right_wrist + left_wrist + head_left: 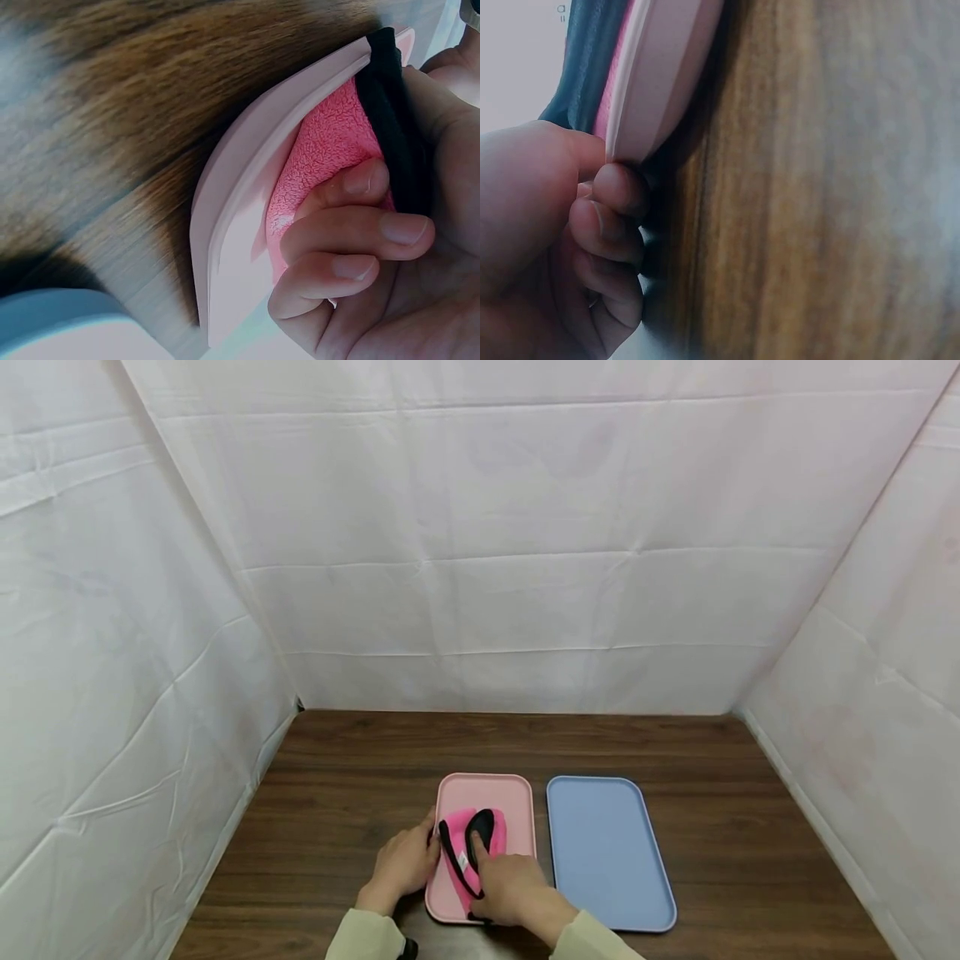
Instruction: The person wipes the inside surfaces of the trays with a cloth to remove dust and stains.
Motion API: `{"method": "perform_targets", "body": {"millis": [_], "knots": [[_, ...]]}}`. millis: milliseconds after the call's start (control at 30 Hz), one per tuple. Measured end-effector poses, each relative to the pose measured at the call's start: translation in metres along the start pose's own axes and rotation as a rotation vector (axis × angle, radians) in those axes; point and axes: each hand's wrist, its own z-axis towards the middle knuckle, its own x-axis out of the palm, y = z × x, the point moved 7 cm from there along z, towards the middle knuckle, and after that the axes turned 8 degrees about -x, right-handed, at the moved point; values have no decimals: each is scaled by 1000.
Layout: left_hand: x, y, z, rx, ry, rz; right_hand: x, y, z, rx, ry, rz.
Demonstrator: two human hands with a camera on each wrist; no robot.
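The left hand (405, 862) grips the left rim of the pink tray (487, 789), its thumb over the edge and its fingers curled beneath. On that tray, towards its near half, lies a bright pink cloth item (459, 835) with black trim and a small white label (462, 862). The right hand (510, 889) reaches over the tray's near right side; its index finger touches the black oval part of the item, while 3 other fingers curl round the pink fabric. How firmly they grasp it is hard to tell, as the wrist view is tight and dim.

The blue tray (607, 852) lies just to the right of the pink tray. Both rest on a dark wooden table (352, 752), with white sheeting (517, 510) along the far, left and right sides.
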Motion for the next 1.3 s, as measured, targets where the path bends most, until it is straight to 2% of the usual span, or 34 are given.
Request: {"method": "perform_targets", "body": {"millis": [567,1300], "knots": [[2,1,1,-18,19,0,4,-15,-7,-1,24,-5],[1,1,2,-30,22,-4,-1,-33,-20,29,30,-29]]}}
